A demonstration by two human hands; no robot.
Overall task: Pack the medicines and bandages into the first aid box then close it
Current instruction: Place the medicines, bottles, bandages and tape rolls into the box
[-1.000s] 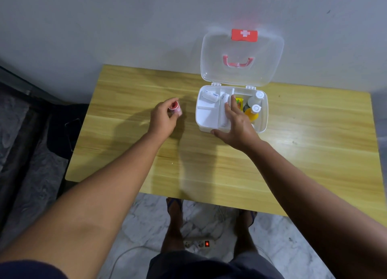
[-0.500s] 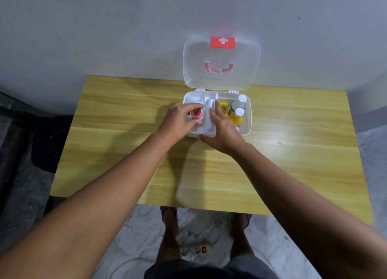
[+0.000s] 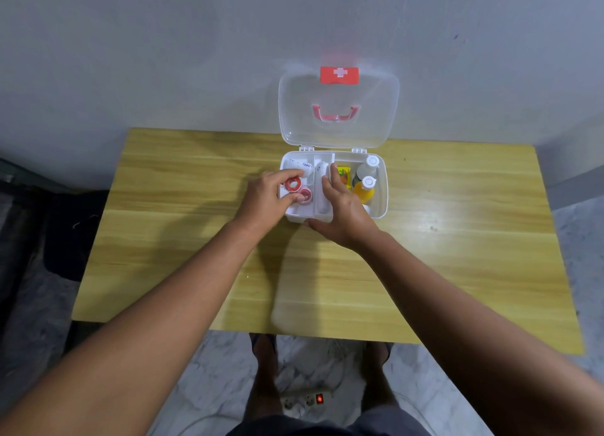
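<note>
The white first aid box (image 3: 383,203) stands on the wooden table (image 3: 457,255) with its clear lid (image 3: 376,121) open and leaning on the wall. My left hand (image 3: 264,198) is over the box's left compartment, fingers closed around a red tape roll (image 3: 293,183); a second red roll (image 3: 306,194) lies just beside it. My right hand (image 3: 343,208) grips the box's front wall, thumb outside and fingers inside the middle section. White bandage rolls (image 3: 299,165) lie at the back left. A yellow packet (image 3: 343,174), a white bottle (image 3: 371,162) and an orange bottle (image 3: 363,190) fill the right side.
The lid carries a red latch (image 3: 339,75) and a pink handle (image 3: 336,113). A dark cloth (image 3: 72,226) lies on the floor left of the table. Under the near table edge are my feet and a power strip (image 3: 307,399).
My left hand carried the red tape roll from the table at the left into the box's left compartment. My right hand stayed on the box. The camera shifted.
</note>
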